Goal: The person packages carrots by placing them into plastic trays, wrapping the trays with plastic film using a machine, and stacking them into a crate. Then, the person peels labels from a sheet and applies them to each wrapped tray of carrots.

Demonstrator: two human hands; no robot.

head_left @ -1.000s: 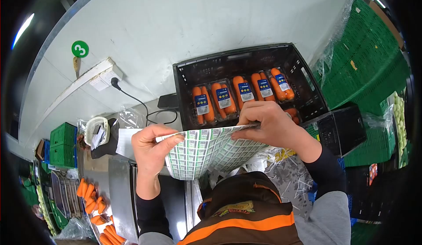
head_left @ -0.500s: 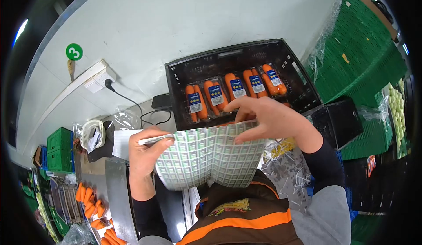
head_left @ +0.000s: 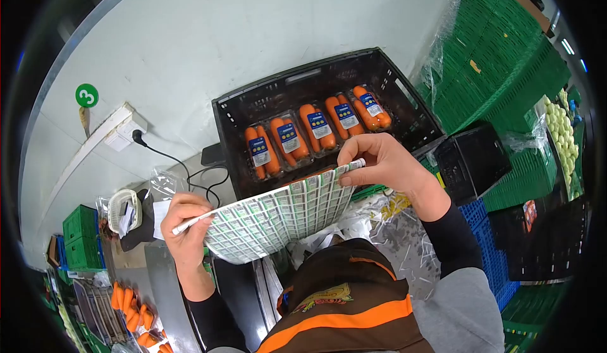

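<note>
A broad sheet of printed labels (head_left: 278,217), green and white in a grid, is held up in front of my apron with a slight fold down its middle. My left hand (head_left: 188,226) pinches its rolled upper left corner between thumb and fingers. Its upper right corner is pinched in my right hand (head_left: 386,166). Just beyond the sheet is a black crate (head_left: 310,78) with several clear packs of carrots (head_left: 316,127) in a row, each bearing a blue and white label. The sheet hides the crate's near side.
Loose carrots (head_left: 129,309) lie on a surface at lower left, near a white basket (head_left: 122,209) with papers. A black cable (head_left: 174,160) runs from a wall socket. Green crates (head_left: 487,55) and a black bin (head_left: 473,163) stand at right.
My right hand has gone from spread fingers to a pinch on the sheet's right corner. The sheet is now pulled wider, its right side higher. The view has shifted somewhat.
</note>
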